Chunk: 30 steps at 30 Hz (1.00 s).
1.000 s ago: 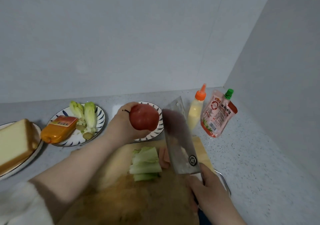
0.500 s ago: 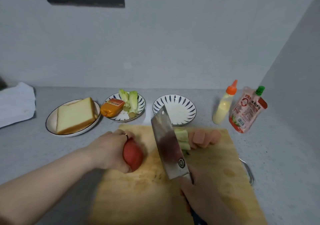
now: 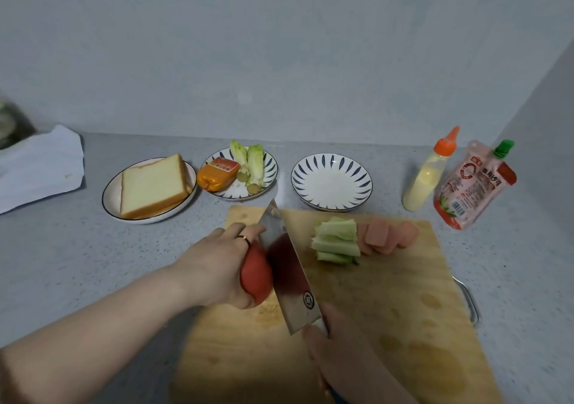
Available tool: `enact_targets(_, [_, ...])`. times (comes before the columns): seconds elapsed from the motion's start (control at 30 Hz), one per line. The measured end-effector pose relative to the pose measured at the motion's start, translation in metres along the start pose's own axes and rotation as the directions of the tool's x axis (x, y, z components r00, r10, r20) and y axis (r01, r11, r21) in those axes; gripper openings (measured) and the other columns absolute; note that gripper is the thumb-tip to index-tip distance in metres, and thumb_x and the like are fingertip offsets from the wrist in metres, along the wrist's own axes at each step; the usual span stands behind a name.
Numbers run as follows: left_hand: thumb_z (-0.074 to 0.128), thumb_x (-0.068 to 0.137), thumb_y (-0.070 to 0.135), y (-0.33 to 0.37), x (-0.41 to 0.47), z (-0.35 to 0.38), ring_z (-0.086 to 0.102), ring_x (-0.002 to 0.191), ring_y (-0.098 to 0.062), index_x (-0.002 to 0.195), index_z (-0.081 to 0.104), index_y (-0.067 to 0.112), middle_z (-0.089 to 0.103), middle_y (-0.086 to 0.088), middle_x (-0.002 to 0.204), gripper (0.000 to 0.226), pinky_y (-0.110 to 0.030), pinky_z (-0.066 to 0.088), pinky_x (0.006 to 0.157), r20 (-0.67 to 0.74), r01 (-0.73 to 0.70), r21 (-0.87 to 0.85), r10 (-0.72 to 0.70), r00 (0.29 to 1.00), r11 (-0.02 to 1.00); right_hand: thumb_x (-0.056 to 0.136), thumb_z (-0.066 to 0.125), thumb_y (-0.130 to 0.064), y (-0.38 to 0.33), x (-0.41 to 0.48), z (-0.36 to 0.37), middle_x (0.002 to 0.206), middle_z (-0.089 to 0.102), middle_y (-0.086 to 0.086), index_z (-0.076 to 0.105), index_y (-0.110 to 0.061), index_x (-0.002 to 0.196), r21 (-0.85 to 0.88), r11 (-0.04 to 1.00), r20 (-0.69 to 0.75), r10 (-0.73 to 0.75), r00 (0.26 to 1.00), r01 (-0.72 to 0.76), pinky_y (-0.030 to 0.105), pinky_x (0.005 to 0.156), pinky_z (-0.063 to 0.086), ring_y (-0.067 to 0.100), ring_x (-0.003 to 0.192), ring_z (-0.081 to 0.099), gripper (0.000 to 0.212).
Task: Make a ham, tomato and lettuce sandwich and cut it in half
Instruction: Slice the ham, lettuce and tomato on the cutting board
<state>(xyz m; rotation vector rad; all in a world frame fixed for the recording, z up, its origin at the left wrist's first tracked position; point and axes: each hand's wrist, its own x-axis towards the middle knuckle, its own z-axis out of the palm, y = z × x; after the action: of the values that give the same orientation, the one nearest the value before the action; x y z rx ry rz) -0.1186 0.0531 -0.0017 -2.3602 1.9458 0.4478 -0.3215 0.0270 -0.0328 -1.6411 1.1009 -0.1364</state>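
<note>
Tomato slicing is the step I judge to be in hand. From the head camera, my left hand [image 3: 222, 263] wraps its fingers over the smooth red tomato [image 3: 256, 276], pinning it to the wooden cutting board [image 3: 403, 310]. My right hand [image 3: 344, 354] is closed around the handle of the cleaver [image 3: 290, 267], whose broad steel blade stands against the tomato's right face; whether the edge has bitten in yet I cannot tell, since the blade hides that side. Next I would press straight down, fingertips tucked back, because the round skin can roll or slip. Crisp cut lettuce [image 3: 337, 242] and flat pink ham slices [image 3: 385, 237] lie touching at the board's far side. Soft square bread [image 3: 153, 186] waits on a plate [image 3: 108, 198], well apart.
</note>
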Motion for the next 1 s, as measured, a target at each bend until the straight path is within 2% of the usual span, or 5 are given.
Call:
enact_targets(0.37, [0.087,0.049,0.028,0.007,-0.002,0.055,0.026,0.116,0.000,0.110,0.025,0.057,0.008,0.046,0.117,0.092,-0.022,0.030,0.100,-0.297,-0.121,-0.720,-0.146,0.944,0.683,0.087,0.044,-0.027,0.004,0.005,-0.004,0.074,0.054,-0.009,0.053,-0.020,0.091,-0.043,0.998,-0.047,0.038,0.998,-0.040,0.011,0.052,0.034,0.000,0.064,0.050,0.012])
enact_targets(0.5, [0.086,0.053,0.023,0.008,0.000,0.064,0.035,0.105,0.006,0.108,0.029,0.056,0.015,0.046,0.111,0.085,-0.013,0.037,0.085,-0.335,-0.145,-0.787,-0.217,0.917,0.600,0.087,0.044,-0.027,0.003,0.004,-0.004,0.078,0.052,-0.003,0.053,-0.015,0.103,-0.061,0.997,-0.034,0.034,0.999,-0.036,0.016,0.057,0.036,0.006,0.067,0.049,0.022])
enact_targets(0.73, [0.069,0.055,0.035,0.019,0.000,0.077,0.047,0.098,-0.003,0.107,0.033,0.054,0.032,0.032,0.112,0.066,-0.026,0.045,0.078,-0.366,-0.154,-0.876,-0.422,0.829,0.457,0.093,0.034,-0.043,-0.008,-0.003,-0.007,0.064,0.051,-0.010,0.048,-0.035,0.079,-0.007,1.000,0.004,0.020,1.000,-0.020,0.012,0.056,0.033,-0.004,0.051,0.046,0.022])
enact_targets(0.9, [0.060,0.047,0.052,0.022,-0.005,0.078,0.046,0.099,-0.004,0.107,0.036,0.050,0.034,0.030,0.113,0.066,-0.027,0.045,0.078,-0.385,-0.178,-0.878,-0.437,0.813,0.444,0.095,0.030,-0.040,-0.012,-0.005,-0.004,0.070,0.046,-0.019,0.044,-0.047,0.118,-0.019,0.999,0.013,-0.035,0.999,0.036,0.009,0.063,0.032,-0.009,0.068,0.042,0.027])
enact_targets(1.0, [0.058,0.048,0.053,0.028,-0.005,0.075,0.046,0.100,-0.010,0.105,0.038,0.042,0.035,0.026,0.113,0.062,-0.033,0.045,0.084,-0.389,-0.204,-0.892,-0.457,0.800,0.404,0.096,0.031,-0.039,-0.013,-0.004,-0.002,0.069,0.047,-0.018,0.043,-0.046,0.119,-0.009,1.000,0.020,-0.016,1.000,0.016,0.009,0.061,0.032,-0.009,0.068,0.044,0.027])
